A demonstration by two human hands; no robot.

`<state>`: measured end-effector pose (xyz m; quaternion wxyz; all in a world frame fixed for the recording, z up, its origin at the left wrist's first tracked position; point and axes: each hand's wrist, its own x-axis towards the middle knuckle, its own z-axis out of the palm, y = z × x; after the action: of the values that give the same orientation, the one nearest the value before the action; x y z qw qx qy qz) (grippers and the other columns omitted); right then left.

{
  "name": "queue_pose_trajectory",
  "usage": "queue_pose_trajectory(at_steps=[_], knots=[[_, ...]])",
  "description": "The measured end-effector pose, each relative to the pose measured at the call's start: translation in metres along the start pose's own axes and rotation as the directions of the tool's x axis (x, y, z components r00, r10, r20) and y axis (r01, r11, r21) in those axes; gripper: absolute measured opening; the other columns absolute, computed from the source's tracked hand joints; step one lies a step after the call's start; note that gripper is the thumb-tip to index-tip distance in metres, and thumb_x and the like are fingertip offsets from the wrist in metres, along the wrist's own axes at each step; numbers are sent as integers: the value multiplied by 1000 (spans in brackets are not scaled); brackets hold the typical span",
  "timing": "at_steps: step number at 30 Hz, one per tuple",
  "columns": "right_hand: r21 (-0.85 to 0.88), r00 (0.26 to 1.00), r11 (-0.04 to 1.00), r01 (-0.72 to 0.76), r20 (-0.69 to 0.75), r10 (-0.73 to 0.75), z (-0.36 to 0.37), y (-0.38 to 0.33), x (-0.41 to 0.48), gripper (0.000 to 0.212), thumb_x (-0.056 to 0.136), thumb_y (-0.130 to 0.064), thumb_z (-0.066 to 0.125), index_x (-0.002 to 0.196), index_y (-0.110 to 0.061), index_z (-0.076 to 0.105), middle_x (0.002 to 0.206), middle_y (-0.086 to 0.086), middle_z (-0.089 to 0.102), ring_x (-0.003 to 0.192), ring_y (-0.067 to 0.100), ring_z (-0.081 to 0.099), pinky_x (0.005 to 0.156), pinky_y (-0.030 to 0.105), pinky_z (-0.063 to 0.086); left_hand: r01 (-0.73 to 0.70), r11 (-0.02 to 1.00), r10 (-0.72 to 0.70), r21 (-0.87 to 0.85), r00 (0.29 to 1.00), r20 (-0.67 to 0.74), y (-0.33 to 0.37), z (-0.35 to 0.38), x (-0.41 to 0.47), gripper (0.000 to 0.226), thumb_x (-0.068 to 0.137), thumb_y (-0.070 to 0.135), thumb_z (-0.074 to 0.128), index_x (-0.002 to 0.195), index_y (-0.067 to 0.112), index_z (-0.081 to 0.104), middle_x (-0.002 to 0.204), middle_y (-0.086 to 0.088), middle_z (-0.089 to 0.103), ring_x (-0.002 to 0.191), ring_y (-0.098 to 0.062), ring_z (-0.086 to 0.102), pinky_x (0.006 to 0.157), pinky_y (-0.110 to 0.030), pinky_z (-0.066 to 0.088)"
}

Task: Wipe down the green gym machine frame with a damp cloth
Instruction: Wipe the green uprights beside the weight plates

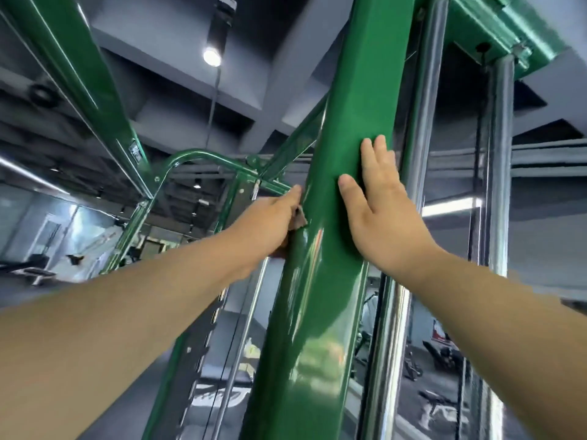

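Observation:
A thick glossy green upright post (336, 154) of the gym machine frame runs up the middle of the view. My right hand (378, 211) lies flat on the post's front face, fingers straight and pointing up. My left hand (270, 223) reaches round the post's left side and presses a brownish cloth (298, 220) against it. Only a small corner of the cloth shows between hand and post. The fingers of my left hand are mostly hidden behind the post.
Chrome guide rods (422, 154) stand just right of the post. Further green frame tubes (79, 77) slant overhead at the left and a curved one (197, 154) lies behind my left hand. Benches and gym gear stand on the floor far below.

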<state>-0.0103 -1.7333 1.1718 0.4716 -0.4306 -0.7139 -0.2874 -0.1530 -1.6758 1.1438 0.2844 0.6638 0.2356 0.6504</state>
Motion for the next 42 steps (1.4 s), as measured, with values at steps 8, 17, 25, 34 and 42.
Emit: queue_pose_trajectory(at_steps=[8,17,25,34,42], knots=[[84,999,996,15,34,-18,32,-3,-48,67,106,-42,26,155,-24,-14,160,-14,-27,145,10,-31,115,25,-18,206,899,-174,-386,978,115,4,18,-9,53,98,55,41,103,17,77,103,-11,75,92,-24,69,84,-38,57],[-9,999,1000,-24,-47,24,37,-9,-48,66,106,-41,27,157,-19,-7,164,-6,-19,149,18,-24,118,28,-15,111,990,-110,-81,994,22,-30,-13,-69,45,104,38,41,89,-1,60,61,-12,66,52,-15,60,45,-17,46],[45,984,985,-168,-44,170,54,-23,-85,61,107,-38,25,157,-21,-7,164,-8,-17,149,16,-20,115,22,-14,304,883,-265,-359,952,153,-50,-1,-68,45,102,48,37,88,14,63,83,-12,73,83,-24,71,92,-40,52],[400,832,779,-483,-68,550,64,-35,-147,59,103,-38,43,156,-31,19,158,-12,31,144,9,32,121,36,26,458,874,-431,-161,885,176,-122,-14,-162,48,101,47,39,74,13,59,53,-1,59,46,-4,56,49,-15,45],[504,696,544,-671,174,697,76,-30,-183,66,97,-60,40,155,-34,22,154,-15,32,142,8,30,121,40,23,293,936,-289,-193,956,49,-106,7,-163,46,105,44,29,72,20,50,53,6,55,47,3,54,64,-18,43]])
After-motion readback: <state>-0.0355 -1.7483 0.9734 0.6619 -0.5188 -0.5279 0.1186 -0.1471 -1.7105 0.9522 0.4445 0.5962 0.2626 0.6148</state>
